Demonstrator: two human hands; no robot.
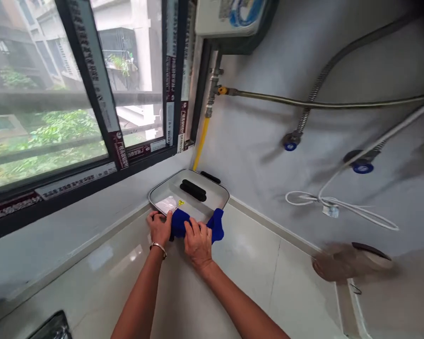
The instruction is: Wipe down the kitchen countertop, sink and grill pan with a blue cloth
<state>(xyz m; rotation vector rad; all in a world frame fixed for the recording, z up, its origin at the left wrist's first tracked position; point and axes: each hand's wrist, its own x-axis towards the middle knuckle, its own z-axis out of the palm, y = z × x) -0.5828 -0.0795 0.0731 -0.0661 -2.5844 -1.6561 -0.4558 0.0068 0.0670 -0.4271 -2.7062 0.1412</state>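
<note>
In the corner of the counter (pixel 247 245) sits a wide rectangular pan with a pale lid (pixel 212 200). The lid has a metal rim, a long black handle (pixel 193 190) on top and a small yellow warning label. My left hand (pixel 159 228), a bracelet at its wrist, grips the pan's near left edge, with its thumb beside the cloth. A blue cloth (pixel 217 226) lies bunched over the near side of the pan. My right hand (pixel 198 240) is closed on this cloth, fingers curled over it. The cloth and my fingers hide the pan's near side.
A dark-framed window (pixel 141 150) is at the left. A yellow pipe (pixel 201 143) runs down the corner behind the pan. Valves, hoses and a coiled white cable (pixel 360 216) are along the right wall. A brown blurred object (pixel 342 263) stands at the right; a black glossy item (pixel 53 327), lower left.
</note>
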